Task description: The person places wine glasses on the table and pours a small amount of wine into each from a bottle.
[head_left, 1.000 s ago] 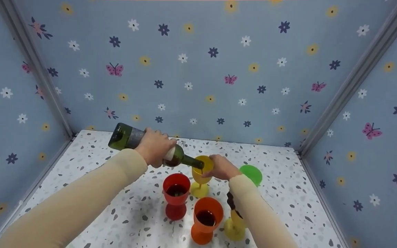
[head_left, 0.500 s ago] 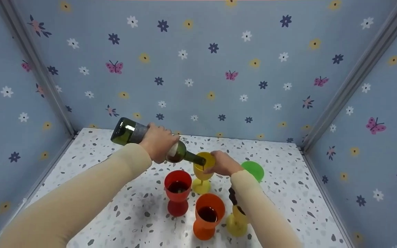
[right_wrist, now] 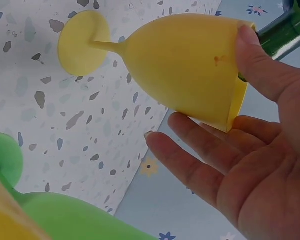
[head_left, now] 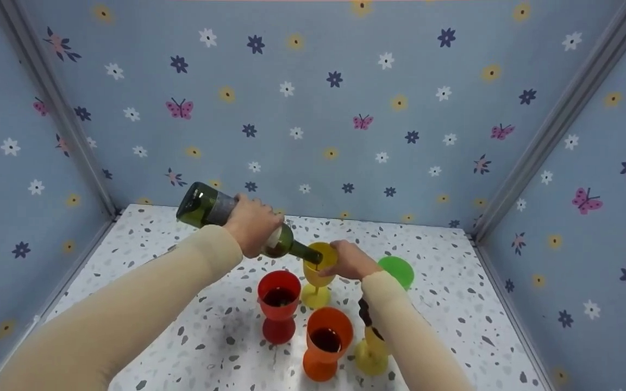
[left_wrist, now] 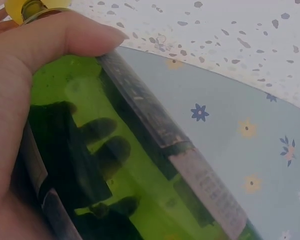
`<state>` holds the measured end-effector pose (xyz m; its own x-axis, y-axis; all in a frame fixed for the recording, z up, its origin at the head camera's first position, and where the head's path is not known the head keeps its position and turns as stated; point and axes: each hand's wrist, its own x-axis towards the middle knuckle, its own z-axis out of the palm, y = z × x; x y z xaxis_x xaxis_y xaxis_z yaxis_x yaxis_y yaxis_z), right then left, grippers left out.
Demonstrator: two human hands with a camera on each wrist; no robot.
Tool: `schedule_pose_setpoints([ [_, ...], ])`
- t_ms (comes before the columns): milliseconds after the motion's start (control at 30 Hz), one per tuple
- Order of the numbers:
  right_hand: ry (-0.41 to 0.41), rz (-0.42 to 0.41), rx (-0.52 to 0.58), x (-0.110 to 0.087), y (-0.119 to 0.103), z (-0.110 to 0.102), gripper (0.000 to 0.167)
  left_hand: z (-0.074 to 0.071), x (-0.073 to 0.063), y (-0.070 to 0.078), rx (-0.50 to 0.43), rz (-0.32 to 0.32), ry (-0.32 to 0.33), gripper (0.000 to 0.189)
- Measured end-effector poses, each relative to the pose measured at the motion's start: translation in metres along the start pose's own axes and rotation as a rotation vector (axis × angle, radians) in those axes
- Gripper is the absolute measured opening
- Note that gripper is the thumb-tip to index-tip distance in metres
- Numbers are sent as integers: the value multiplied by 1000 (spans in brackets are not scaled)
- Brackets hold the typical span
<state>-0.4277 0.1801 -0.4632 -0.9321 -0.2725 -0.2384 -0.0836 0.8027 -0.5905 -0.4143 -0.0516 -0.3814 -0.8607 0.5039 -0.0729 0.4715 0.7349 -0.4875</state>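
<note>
In the head view, my left hand (head_left: 254,225) grips a green glass wine bottle (head_left: 196,205) around its body. The bottle tilts down to the right, its mouth inside the rim of a yellow goblet (head_left: 312,276). A thin dark stream falls from the mouth into the goblet. My right hand (head_left: 352,260) holds that goblet by its rim, thumb on the near side. Its foot rests on the table in the right wrist view. Left of the stem, the goblet's foot (right_wrist: 82,45) shows fully. Green glass (left_wrist: 155,165) fills much of the left wrist view.
A red goblet (head_left: 278,312) and an orange goblet (head_left: 321,364), both with dark liquid inside, stand in front. Beside my right forearm are a green goblet (head_left: 398,270) and a second yellow goblet (head_left: 371,358), both partly hidden. Flowered walls (head_left: 313,108) enclose the speckled table (head_left: 226,342).
The bottle's base has risen slightly, and my left hand has shifted a little up and right. The goblet stays in my right hand; the view shifts slightly.
</note>
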Motion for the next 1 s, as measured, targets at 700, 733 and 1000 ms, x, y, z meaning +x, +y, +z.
schedule_pose_setpoints([
  [700,22,-21,-4,0,-2,3,60,-15,6,10,160,64,-41,78],
  [733,24,-13,-1,-1,-2,3,61,-16,6,10,160,65,-40,77],
  [1000,17,-18,1,0,-3,3,54,-19,5,10,204,67,-36,75],
])
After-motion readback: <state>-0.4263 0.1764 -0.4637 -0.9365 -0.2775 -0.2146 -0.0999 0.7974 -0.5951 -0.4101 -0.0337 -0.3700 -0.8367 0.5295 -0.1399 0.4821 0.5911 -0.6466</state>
